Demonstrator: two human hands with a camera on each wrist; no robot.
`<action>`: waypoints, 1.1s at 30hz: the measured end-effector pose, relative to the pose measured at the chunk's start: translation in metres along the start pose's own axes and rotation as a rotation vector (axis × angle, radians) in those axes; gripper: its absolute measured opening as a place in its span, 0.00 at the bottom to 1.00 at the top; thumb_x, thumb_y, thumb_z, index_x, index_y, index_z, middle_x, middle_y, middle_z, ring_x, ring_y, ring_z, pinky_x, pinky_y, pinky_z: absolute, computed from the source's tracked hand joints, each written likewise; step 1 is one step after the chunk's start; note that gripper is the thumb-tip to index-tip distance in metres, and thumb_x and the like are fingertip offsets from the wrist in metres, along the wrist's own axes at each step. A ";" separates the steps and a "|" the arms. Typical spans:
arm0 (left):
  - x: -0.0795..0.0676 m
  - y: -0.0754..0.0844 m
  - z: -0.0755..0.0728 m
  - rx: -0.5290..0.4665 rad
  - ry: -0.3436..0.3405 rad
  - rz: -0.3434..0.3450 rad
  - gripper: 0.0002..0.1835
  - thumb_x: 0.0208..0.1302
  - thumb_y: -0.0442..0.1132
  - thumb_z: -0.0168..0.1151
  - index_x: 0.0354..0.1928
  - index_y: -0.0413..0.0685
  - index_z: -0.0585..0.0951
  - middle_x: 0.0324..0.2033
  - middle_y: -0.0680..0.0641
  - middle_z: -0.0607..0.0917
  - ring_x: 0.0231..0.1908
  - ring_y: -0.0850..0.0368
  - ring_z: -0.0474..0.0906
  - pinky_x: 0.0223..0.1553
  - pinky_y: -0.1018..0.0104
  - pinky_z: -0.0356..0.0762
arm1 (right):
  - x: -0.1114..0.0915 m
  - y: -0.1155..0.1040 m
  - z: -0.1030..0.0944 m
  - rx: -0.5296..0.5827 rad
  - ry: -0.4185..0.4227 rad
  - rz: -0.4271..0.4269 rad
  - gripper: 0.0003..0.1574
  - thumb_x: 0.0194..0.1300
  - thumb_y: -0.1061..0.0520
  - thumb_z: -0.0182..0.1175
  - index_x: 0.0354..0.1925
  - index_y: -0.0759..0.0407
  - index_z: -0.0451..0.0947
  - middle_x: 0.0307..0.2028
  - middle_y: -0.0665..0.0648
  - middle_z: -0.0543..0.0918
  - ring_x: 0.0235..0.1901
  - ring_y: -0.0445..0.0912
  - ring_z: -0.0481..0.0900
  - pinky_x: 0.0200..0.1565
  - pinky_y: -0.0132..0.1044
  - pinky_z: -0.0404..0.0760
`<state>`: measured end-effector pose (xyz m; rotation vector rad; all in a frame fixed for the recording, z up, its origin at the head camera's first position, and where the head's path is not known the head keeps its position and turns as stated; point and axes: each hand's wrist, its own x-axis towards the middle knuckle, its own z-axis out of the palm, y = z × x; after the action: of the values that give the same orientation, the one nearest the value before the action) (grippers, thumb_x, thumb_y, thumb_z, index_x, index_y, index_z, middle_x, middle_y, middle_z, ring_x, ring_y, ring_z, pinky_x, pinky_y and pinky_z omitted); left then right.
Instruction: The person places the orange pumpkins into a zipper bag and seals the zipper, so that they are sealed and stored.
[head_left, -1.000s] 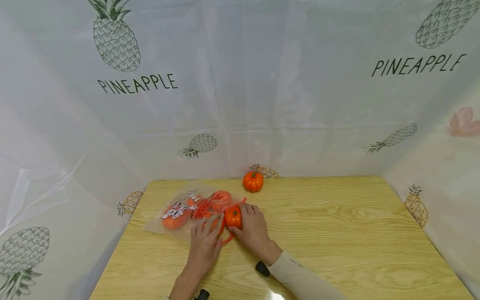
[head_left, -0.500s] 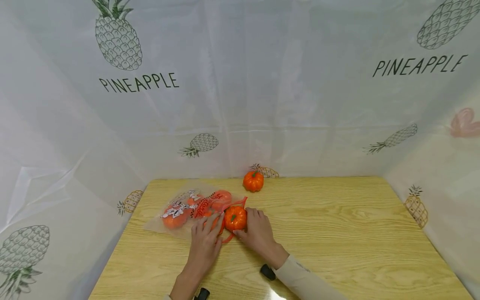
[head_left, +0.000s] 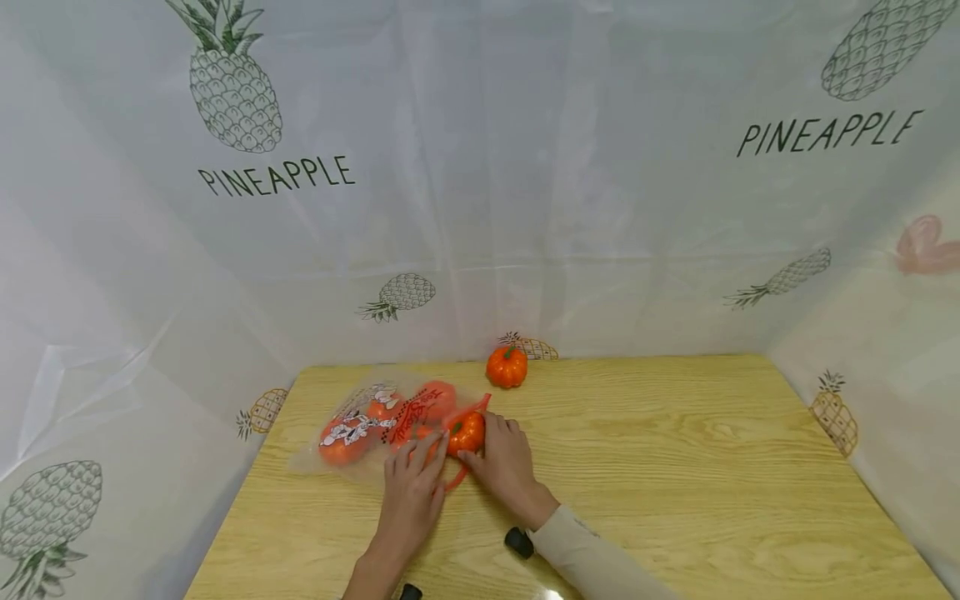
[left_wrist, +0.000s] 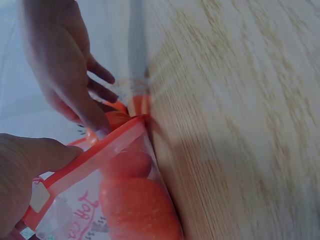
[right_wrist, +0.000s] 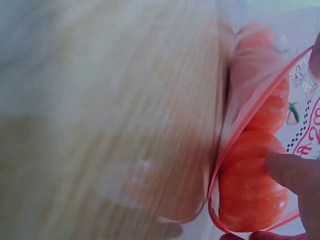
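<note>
A clear zip bag [head_left: 309, 457] with a red zip edge and cartoon print lies on its side, several orange pumpkins [head_left: 342, 448] inside it. My left hand [head_left: 408, 500] holds the bag at its mouth; in the left wrist view its thumb [left_wrist: 57, 156] lies along the red zip edge [left_wrist: 102, 150]. A small glossy pumpkin [head_left: 468, 432] with a green stem is gripped by my right hand [head_left: 508, 467], fingers on its far side and thumb on its near side. The right wrist view has this pumpkin [right_wrist: 250, 195] within the parted red edges of the mouth.
Another small orange pumpkin [head_left: 507, 367] stands at the table's back edge, close to the pineapple-print sheet [head_left: 600, 208]. Sheeting also rises at both sides of the wooden table [head_left: 675, 467]. Black wrist devices [head_left: 519, 542] sit by my wrists.
My right hand shifts slightly right with the pumpkin, then back left toward the bag's mouth. The left hand stays on the bag, whose filled part has shifted a little.
</note>
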<state>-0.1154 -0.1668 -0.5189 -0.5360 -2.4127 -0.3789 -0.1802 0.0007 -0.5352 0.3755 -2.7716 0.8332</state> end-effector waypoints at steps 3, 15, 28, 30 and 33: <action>0.000 -0.001 0.000 0.001 -0.010 -0.009 0.40 0.40 0.25 0.83 0.63 0.39 0.84 0.62 0.44 0.82 0.56 0.41 0.73 0.49 0.50 0.67 | -0.001 0.001 0.001 -0.017 0.020 -0.005 0.44 0.59 0.44 0.80 0.62 0.69 0.76 0.52 0.66 0.84 0.49 0.61 0.81 0.53 0.54 0.81; 0.003 -0.001 0.002 -0.011 0.017 0.034 0.39 0.40 0.21 0.79 0.62 0.39 0.85 0.59 0.45 0.83 0.54 0.43 0.74 0.50 0.47 0.69 | 0.000 0.000 0.004 0.018 0.088 -0.076 0.40 0.55 0.47 0.82 0.60 0.65 0.82 0.48 0.64 0.80 0.46 0.58 0.78 0.47 0.51 0.80; 0.003 0.002 0.001 -0.025 -0.003 0.020 0.38 0.42 0.20 0.78 0.62 0.38 0.85 0.62 0.45 0.82 0.57 0.41 0.74 0.51 0.44 0.69 | 0.008 -0.003 0.014 0.005 0.106 -0.063 0.35 0.53 0.44 0.82 0.55 0.61 0.87 0.54 0.71 0.78 0.53 0.65 0.76 0.51 0.55 0.79; 0.004 0.002 0.001 -0.025 0.003 0.023 0.37 0.42 0.20 0.78 0.62 0.38 0.85 0.63 0.45 0.82 0.56 0.42 0.74 0.51 0.43 0.70 | 0.008 -0.005 0.015 -0.002 0.103 -0.074 0.34 0.53 0.44 0.82 0.54 0.60 0.88 0.55 0.72 0.78 0.54 0.66 0.76 0.52 0.56 0.79; 0.004 0.003 0.002 -0.020 0.014 0.028 0.37 0.41 0.20 0.77 0.61 0.37 0.86 0.64 0.46 0.82 0.56 0.42 0.74 0.50 0.43 0.70 | 0.007 -0.009 0.019 -0.018 0.110 -0.081 0.31 0.55 0.45 0.81 0.52 0.59 0.89 0.56 0.75 0.76 0.54 0.67 0.76 0.50 0.56 0.81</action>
<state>-0.1177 -0.1626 -0.5177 -0.5735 -2.3879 -0.3945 -0.1867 -0.0182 -0.5438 0.4230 -2.6423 0.7849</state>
